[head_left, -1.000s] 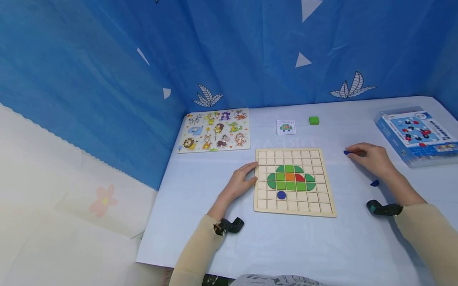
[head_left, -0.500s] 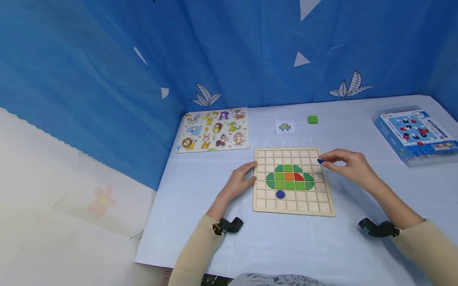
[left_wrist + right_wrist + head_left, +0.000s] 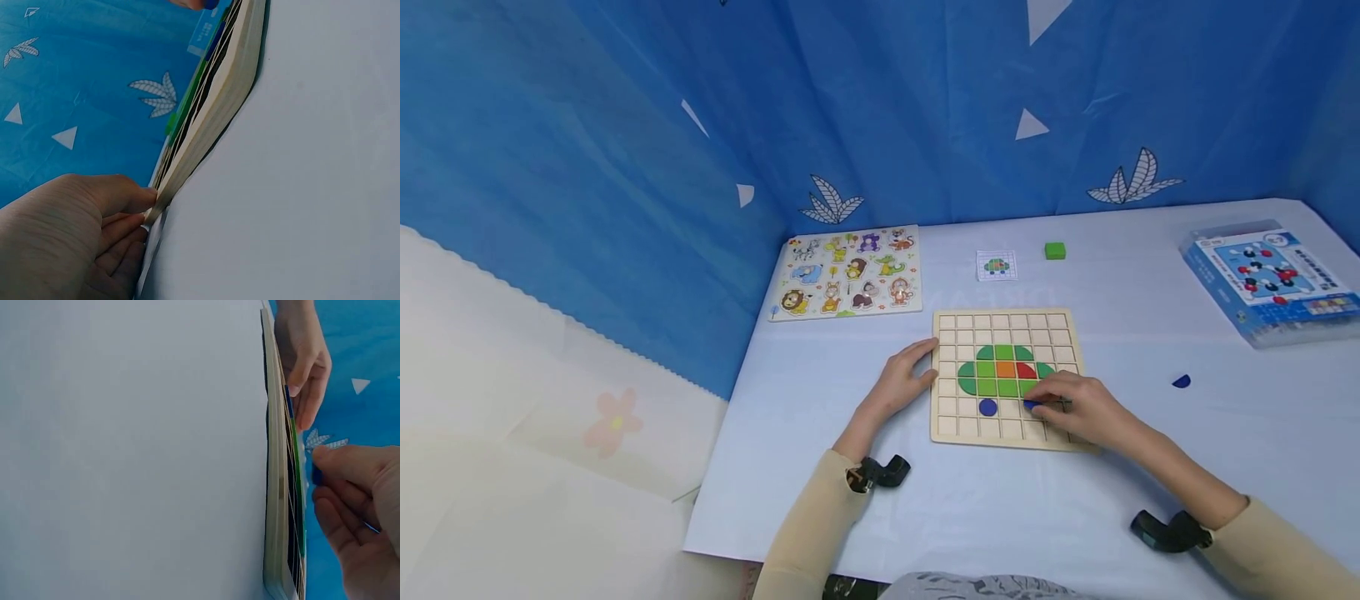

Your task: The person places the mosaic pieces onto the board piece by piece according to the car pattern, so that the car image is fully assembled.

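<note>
A square wooden grid board (image 3: 958, 429) lies on the table, bearing a turtle-like shape of green, orange and red pieces. Below that shape, a blue round (image 3: 988, 407) made of pieces sits in one cell. My left hand (image 3: 897, 382) rests its thumb and fingertips against the board's left edge, as the left wrist view also shows. Over the lower right of the board, my right hand (image 3: 1086, 408) pinches a small blue piece (image 3: 317, 475) between thumb and fingers. In the head view this piece is partly hidden by the fingers. Another blue half-round piece (image 3: 1182, 381) lies on the table to the right.
Behind the board are a small pattern card (image 3: 997, 266) and a green block (image 3: 1055, 251). An animal puzzle board (image 3: 850, 275) lies at the back left. A blue boxed set (image 3: 1273, 283) stands at the back right, before a blue curtain (image 3: 925, 108).
My right hand has carried the blue piece leftward from the table on the right to the lower part of the board. The left hand stays at the board's edge.
</note>
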`<state>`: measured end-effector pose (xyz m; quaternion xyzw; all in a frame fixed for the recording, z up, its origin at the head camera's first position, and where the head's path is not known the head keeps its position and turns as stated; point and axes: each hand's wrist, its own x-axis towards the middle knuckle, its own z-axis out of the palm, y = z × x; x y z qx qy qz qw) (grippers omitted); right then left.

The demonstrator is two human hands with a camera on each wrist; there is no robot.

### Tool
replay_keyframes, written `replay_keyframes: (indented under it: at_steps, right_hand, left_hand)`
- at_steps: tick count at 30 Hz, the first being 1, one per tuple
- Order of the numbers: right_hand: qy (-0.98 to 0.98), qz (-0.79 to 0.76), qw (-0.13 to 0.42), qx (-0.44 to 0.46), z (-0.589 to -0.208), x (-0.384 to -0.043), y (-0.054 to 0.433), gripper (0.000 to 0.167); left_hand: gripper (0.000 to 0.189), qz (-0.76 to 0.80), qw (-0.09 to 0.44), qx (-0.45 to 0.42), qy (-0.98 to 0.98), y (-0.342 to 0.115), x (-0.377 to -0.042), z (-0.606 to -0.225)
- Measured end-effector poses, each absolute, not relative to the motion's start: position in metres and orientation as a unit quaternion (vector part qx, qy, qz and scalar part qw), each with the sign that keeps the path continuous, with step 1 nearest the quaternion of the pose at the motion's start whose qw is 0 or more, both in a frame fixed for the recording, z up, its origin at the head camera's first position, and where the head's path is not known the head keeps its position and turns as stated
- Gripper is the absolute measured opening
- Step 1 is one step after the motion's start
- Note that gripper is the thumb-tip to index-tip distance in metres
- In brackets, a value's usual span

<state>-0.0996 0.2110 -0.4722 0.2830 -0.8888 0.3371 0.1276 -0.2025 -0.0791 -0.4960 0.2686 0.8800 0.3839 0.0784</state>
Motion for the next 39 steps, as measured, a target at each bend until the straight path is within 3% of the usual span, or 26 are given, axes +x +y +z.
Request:
replay_keyframes:
  at_steps: [32, 39]
  right_hand:
    - [-0.899, 0.302, 0.107, 0.299, -0.479, -0.096, 0.208, 0.023]
    - [-0.907, 0.306, 0.139, 0.254, -0.467, -0.092, 0.212, 0.024]
  left_hand:
    - [0.053, 0.383, 0.078, 0.270, 0.880, -0.078, -0.201, -0.496]
    - [0.053, 0.381, 0.079, 0.268, 0.881, -0.079, -0.201, -0.495]
